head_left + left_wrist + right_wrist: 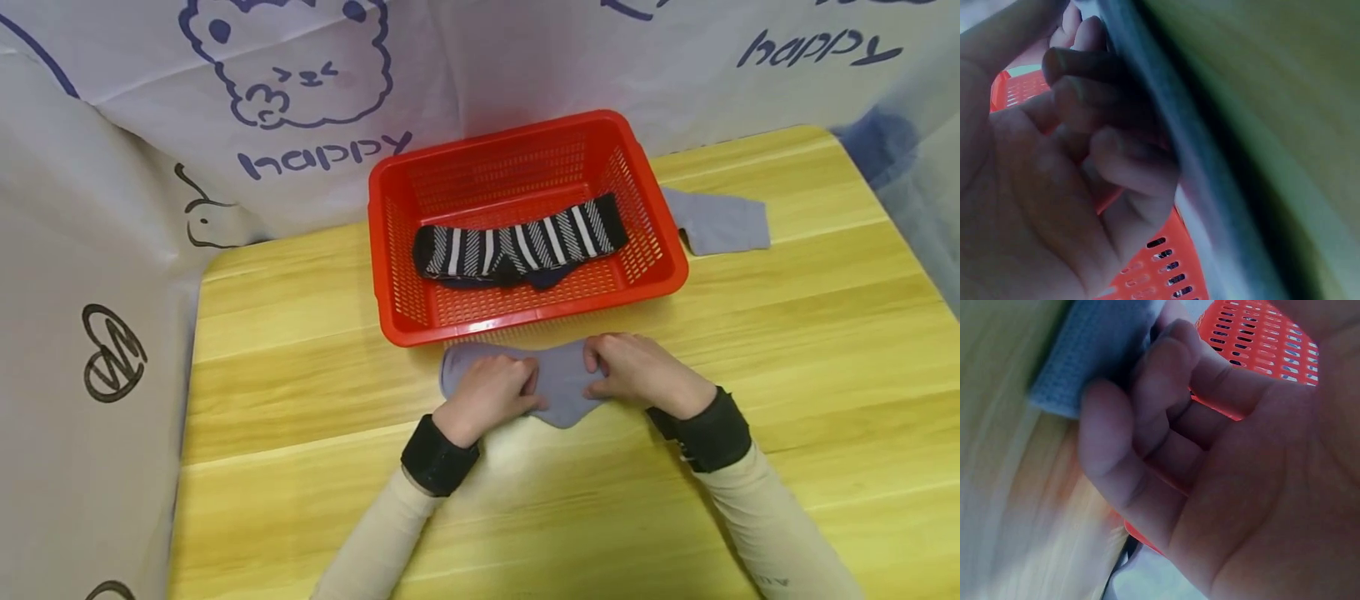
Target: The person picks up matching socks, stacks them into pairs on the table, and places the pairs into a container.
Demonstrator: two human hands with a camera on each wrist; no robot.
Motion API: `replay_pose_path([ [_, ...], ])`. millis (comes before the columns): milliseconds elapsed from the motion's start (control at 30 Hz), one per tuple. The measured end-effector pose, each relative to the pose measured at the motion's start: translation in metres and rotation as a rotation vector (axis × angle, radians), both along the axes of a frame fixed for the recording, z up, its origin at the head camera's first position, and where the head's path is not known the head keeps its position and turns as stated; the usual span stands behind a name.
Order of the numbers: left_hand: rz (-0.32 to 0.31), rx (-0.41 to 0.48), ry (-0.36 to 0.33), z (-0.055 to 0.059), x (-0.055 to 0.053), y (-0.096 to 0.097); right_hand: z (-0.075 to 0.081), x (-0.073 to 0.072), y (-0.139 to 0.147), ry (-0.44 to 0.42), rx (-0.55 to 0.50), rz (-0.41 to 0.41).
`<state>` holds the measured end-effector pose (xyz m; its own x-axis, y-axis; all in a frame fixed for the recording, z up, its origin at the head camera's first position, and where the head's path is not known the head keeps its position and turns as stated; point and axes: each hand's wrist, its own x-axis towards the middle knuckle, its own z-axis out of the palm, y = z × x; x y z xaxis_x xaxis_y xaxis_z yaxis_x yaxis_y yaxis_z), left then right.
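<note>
A grey sock (558,375) lies on the table just in front of the red basket, its heel bulging toward the person. On its left part is my left hand (487,387), fingers curled and gripping the cloth. My right hand (637,371) grips the sock's right end, covering it in the head view. The left wrist view shows bent fingers (1129,162) against the edge of the grey sock (1179,125). In the right wrist view, curled fingertips (1107,419) meet the ribbed end of the grey sock (1091,356).
Inside the red basket (528,320) lie black-and-white striped socks (517,246), with a dark blue piece (551,277) partly under them. Another grey sock (723,223) lies right of the basket, partly hidden by it. A printed white cloth (315,192) hangs behind the wooden table (285,367).
</note>
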<state>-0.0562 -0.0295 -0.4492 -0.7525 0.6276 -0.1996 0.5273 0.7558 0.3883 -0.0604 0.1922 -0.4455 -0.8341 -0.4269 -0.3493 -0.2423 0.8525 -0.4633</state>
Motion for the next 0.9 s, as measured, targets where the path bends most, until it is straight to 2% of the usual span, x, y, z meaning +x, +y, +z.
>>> replay_pose_path([
  [200,-0.02,-0.011,-0.041,0.0,0.0,-0.002,0.001,-0.004,0.008,-0.065,-0.062,-0.019],
  [300,-0.021,-0.012,-0.088,0.003,-0.002,-0.004,0.004,-0.008,0.021,-0.093,-0.118,-0.055],
  [400,-0.008,-0.014,-0.124,0.005,-0.003,-0.006,0.006,-0.013,0.04,-0.08,-0.153,-0.095],
  [600,0.01,-0.017,-0.112,0.003,-0.002,-0.008,0.007,-0.023,0.078,-0.085,-0.097,-0.203],
  [700,0.011,-0.013,-0.132,0.004,-0.003,-0.01,0.008,-0.027,0.095,-0.1,-0.083,-0.266],
  [800,0.01,-0.009,-0.148,0.004,-0.004,-0.011,0.01,-0.032,0.107,-0.061,-0.102,-0.344],
  [900,0.009,-0.015,-0.137,0.004,-0.005,-0.011,0.013,-0.043,0.114,0.032,-0.13,-0.431],
])
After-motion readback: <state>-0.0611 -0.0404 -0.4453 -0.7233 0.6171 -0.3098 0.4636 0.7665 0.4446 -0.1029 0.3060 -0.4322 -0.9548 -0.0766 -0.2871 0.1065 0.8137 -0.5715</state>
